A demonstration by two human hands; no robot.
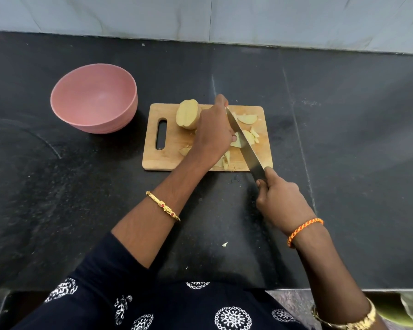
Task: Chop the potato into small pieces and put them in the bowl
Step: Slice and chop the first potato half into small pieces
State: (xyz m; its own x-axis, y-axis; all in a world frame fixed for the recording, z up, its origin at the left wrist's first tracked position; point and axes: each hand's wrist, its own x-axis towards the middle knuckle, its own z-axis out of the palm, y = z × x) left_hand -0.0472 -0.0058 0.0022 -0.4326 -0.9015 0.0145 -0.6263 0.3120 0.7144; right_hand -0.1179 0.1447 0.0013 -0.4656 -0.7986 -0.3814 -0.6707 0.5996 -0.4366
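Pink and unfilled, the bowl (94,98) sits on the black bench (343,139) at about nine o'clock from the wooden cutting board (163,160), just beside it but not touching. On the board, a large uncut potato half (187,114) stands toward eleven o'clock, while cut potato pieces (248,136) lie scattered from one to five o'clock. One stray bit (224,244) has landed on the bench, well toward six o'clock.

The left hand (214,132) is curled down over a piece at the board's centre, pinning it, with its fingertips tucked close to the blade; the piece itself is mostly hidden beneath the hand. The right hand (278,201) has its grip clenched round the handle of the knife (244,145), whose blade runs from five o'clock up toward twelve, lying right against the left hand's knuckles.

The step in hand looks like slicing the pinned piece smaller. To do it well, I would keep the left fingertips curled back behind the knuckles, let the flat of the blade ride against them, and bring the edge down and forward in one clean stroke instead of sawing. The board is crowded, so loose pieces should be cleared aside before they roll off. The big half still needs cutting, and nothing has reached the bowl, so the task seems under halfway.

No brand, label or writing can be read anywhere.
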